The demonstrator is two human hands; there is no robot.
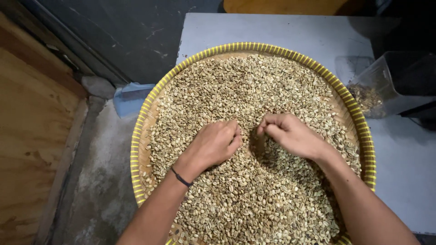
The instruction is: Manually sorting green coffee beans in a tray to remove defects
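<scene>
Both our forearms enter from six o'clock and reach over the round woven tray with a yellow rim (pixel 136 149), which is heaped with pale green-beige beans (pixel 236 90). Our left hand (pixel 213 144), with a thin dark band (pixel 181 178) at the wrist, rests knuckles-up on the beans at the tray's centre, fingers curled under in a loose fist. Our right hand (pixel 290 134) sits just beside it toward three o'clock, fingertips bunched together above the beans; whether a bean is pinched between them we cannot tell.

At two o'clock a clear plastic container (pixel 381 86) lies tilted just off the tray's rim, with some darker bits inside; its far side is lost in shadow. At nine o'clock a light blue folded piece (pixel 129 97) lies on the concrete floor (pixel 104 181), beside a brown wooden panel (pixel 32 136).

Our arms cover the beans beneath them, and the tray's near edge is cut off by the frame. A grey tabletop (pixel 399 168) carries the tray, whose left rim hangs past the table's edge; bare table shows at twelve and four o'clock.
</scene>
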